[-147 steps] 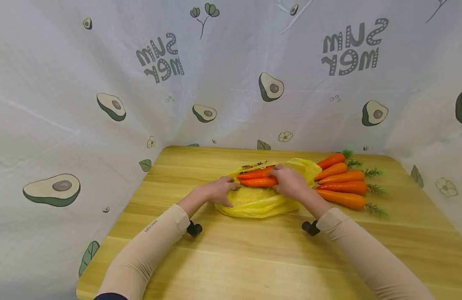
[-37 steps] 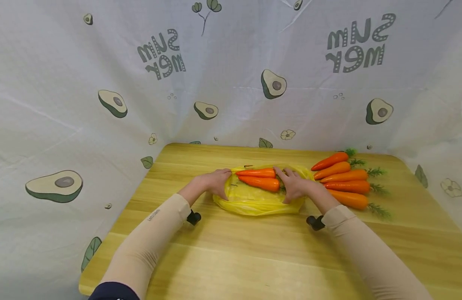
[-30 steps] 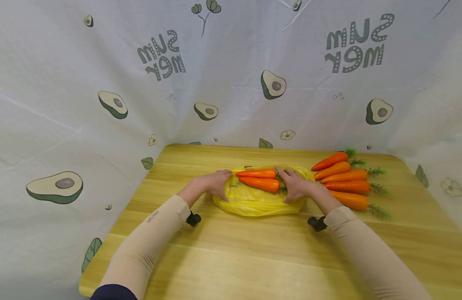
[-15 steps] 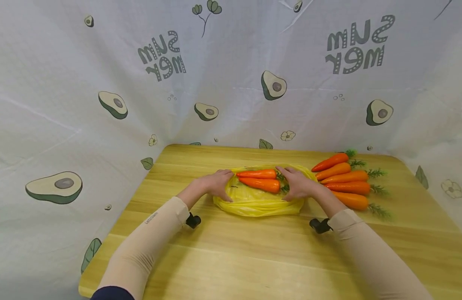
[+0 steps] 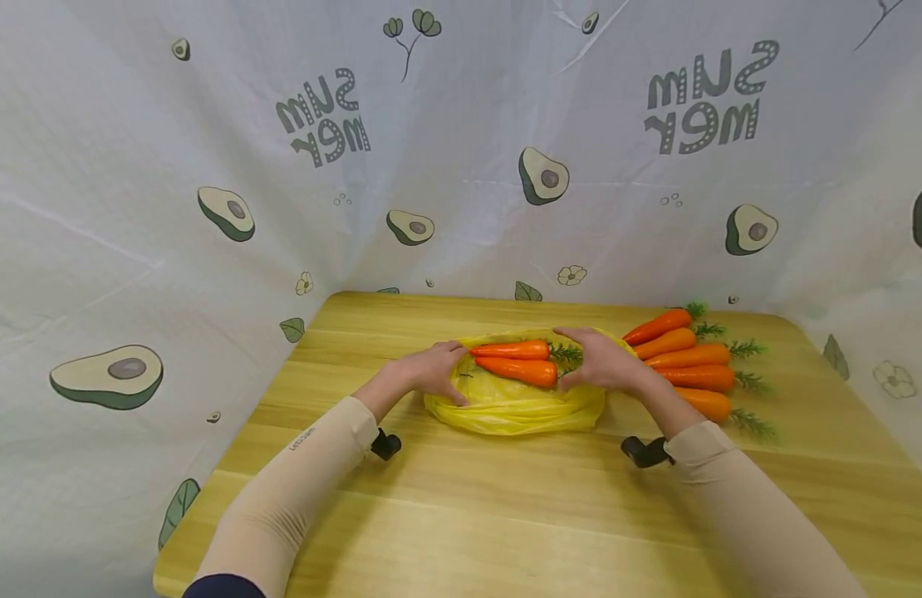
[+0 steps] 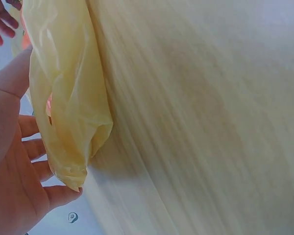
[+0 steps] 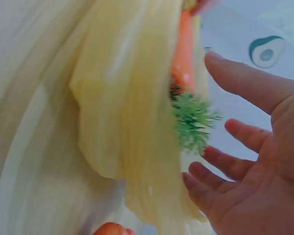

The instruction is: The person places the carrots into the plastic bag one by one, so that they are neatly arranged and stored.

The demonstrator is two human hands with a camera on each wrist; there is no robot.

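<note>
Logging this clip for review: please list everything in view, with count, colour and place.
Crumpled thin plastic bag: one, yellow, mid-table, mouth open.
Tapered leafy-topped carrots: two visible, orange and green, inside the bag.
Loose leafy-topped carrots: five, orange and green, fanned out right of the bag.
Rounded-corner wooden table: one, light brown, beneath everything.
Avocado-print cloth backdrop: white, grey and green, behind the table.
Small wrist devices: two, black, one per wrist.
Long fabric sleeves: two, beige, on the forearms.
Hands: two, bare; left hand and right hand at the bag's ends.
</note>
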